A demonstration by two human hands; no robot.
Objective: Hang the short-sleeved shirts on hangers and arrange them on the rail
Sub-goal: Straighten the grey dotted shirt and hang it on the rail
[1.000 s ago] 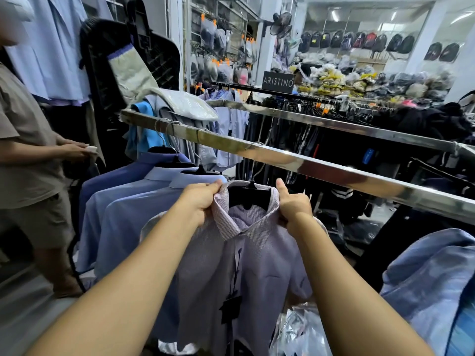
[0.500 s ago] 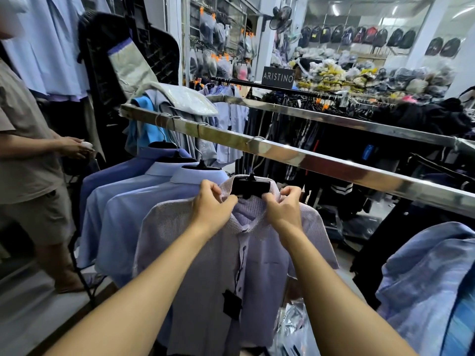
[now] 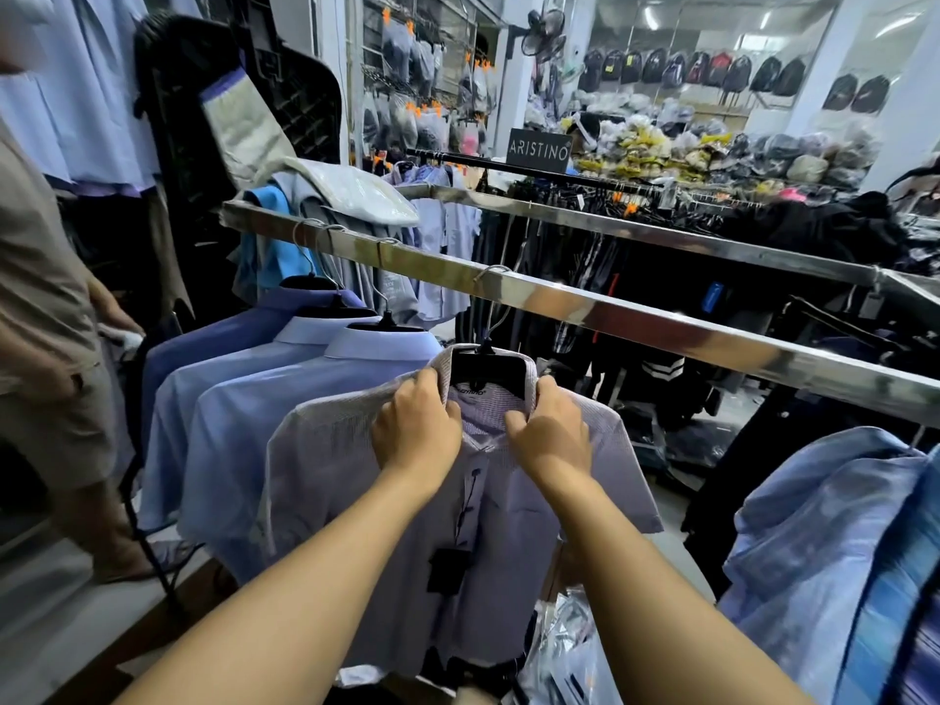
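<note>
A pale lilac checked short-sleeved shirt (image 3: 325, 480) hangs on a black hanger (image 3: 488, 371) whose wire hook sits over the shiny steel rail (image 3: 636, 318). My left hand (image 3: 414, 429) grips the left side of its collar. My right hand (image 3: 552, 435) pinches the right side of the collar near the top button. A black price tag (image 3: 447, 569) dangles down the shirt front. Three blue shirts (image 3: 244, 399) hang on the same rail just to the left, close against it.
Another person in a beige shirt and shorts (image 3: 46, 358) stands at the left. A blue shirt (image 3: 834, 541) lies bunched at the lower right. A second steel rail (image 3: 712, 246) with dark clothes runs behind. Plastic bags (image 3: 575, 648) lie below my right arm.
My hands have moved inward along the collar and now press its two sides together at the front. The shirt hangs squarer on the hanger. The person at the left has lowered the arm.
</note>
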